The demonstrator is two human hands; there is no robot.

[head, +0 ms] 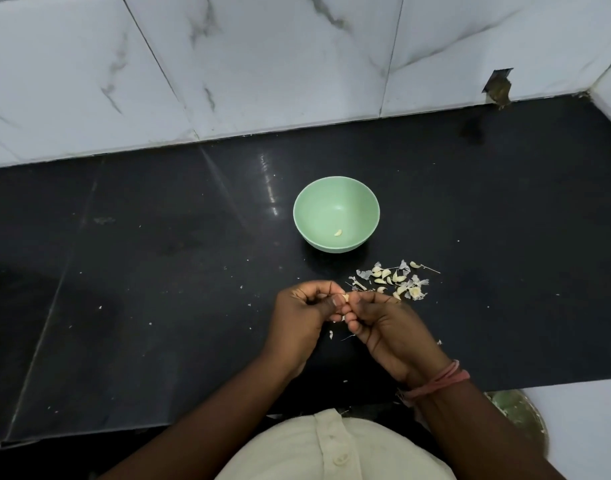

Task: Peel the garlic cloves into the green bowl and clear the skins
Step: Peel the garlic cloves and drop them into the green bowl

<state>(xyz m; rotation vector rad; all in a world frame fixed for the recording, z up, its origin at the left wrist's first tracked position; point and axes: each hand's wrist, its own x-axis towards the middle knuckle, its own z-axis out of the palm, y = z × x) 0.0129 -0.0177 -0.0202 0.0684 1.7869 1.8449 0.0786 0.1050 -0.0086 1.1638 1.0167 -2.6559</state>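
A green bowl (336,195) stands on the black counter with one peeled clove (338,232) inside it. Just right of and nearer than the bowl lies a small heap of garlic cloves and papery skins (394,280). My left hand (304,317) and my right hand (383,323) meet in front of that heap. Both pinch one small garlic clove (345,297) between thumbs and fingertips. A thin strip of skin (331,334) lies on the counter under the hands.
White skin flecks are scattered over the black counter (158,271). A marble-tiled wall (262,64) rises behind it. The counter's near edge runs by my shirt (332,452), and a greenish round object (519,414) sits below it at right.
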